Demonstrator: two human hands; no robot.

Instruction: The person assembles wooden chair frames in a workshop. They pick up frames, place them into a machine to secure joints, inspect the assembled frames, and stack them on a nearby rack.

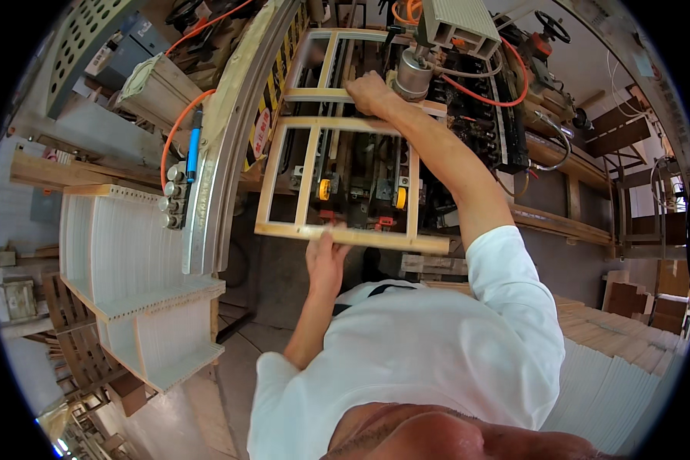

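Note:
A pale wooden frame (353, 236) with a lengthwise inner bar extends over the near end of a machine. My left hand (326, 264) grips its near rail from below, with the fingers at the wood and slightly blurred. Just beyond lies a second wooden frame (314, 94) of the same kind, a narrow gap between them. My right hand (370, 93) is closed at the near rail of this far frame, next to a metal cylinder (413, 75); the undersides of the fingers are hidden. Yellow rollers (324, 189) and red parts of the machine show through the near frame.
A long metal rail (215, 153) with a yellow-black striped strip runs along the left. Beside it hang a blue air tool (194, 153) and an orange hose (165, 146). Stacked white-faced frame pieces (134, 253) stand at left; more stacked strips (606, 383) lie at lower right.

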